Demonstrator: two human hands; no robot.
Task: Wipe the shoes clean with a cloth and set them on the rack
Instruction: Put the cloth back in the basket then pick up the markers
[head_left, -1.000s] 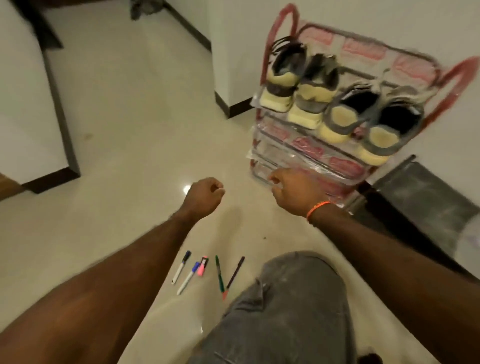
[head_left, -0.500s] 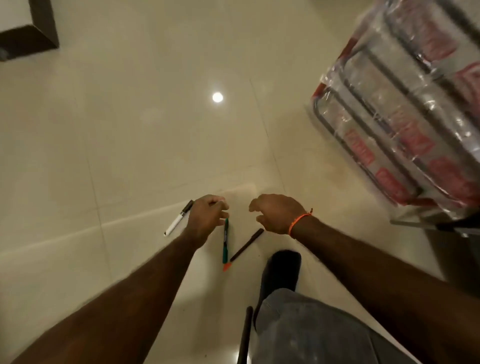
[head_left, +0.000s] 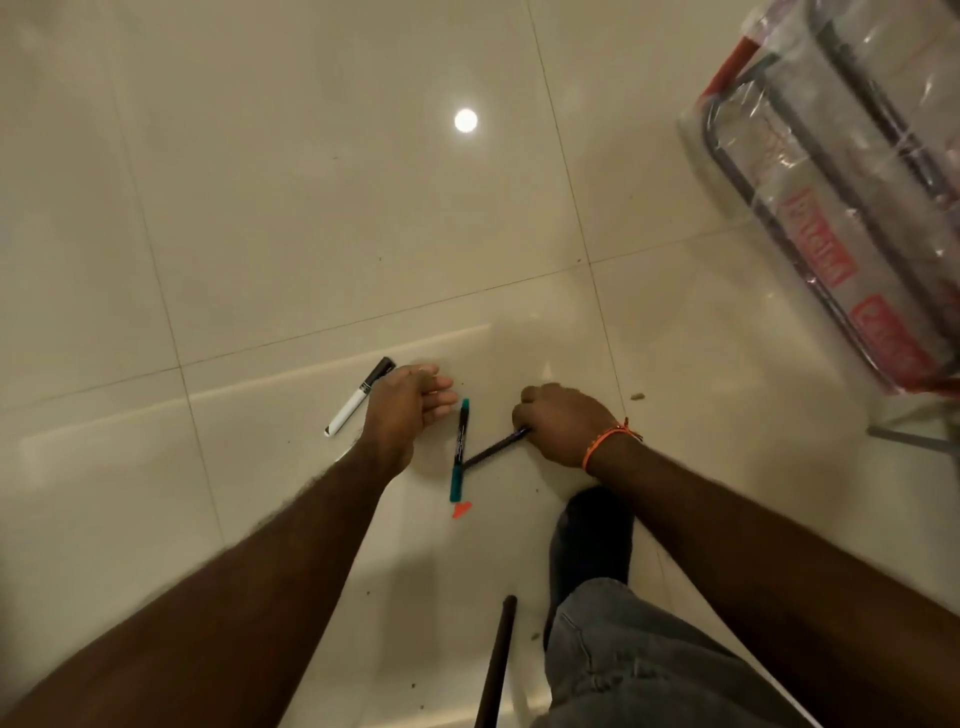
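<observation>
Neither shoes nor a cloth appear in the head view. The shoe rack (head_left: 810, 228), wrapped in clear plastic with red labels, shows only its lower part at the right edge. My left hand (head_left: 408, 413) hovers low over the tiled floor with its fingers relaxed, between a white marker (head_left: 357, 399) and a green marker (head_left: 460, 449). Anything under its palm is hidden. My right hand (head_left: 563, 423), with an orange band at the wrist, grips the end of a dark pen (head_left: 491, 448) that lies on the floor and touches the green marker.
A small orange scrap (head_left: 461, 510) lies just below the green marker. A thin black rod (head_left: 496, 665) runs off the bottom edge beside my foot in a dark sock (head_left: 592, 540) and my grey trouser leg. A ceiling light reflects on the glossy tiles.
The view has dropped from the rack with its shoes to the floor. Both hands went down to the markers. My right hand has closed on the dark pen; my left hand's fingers have loosened.
</observation>
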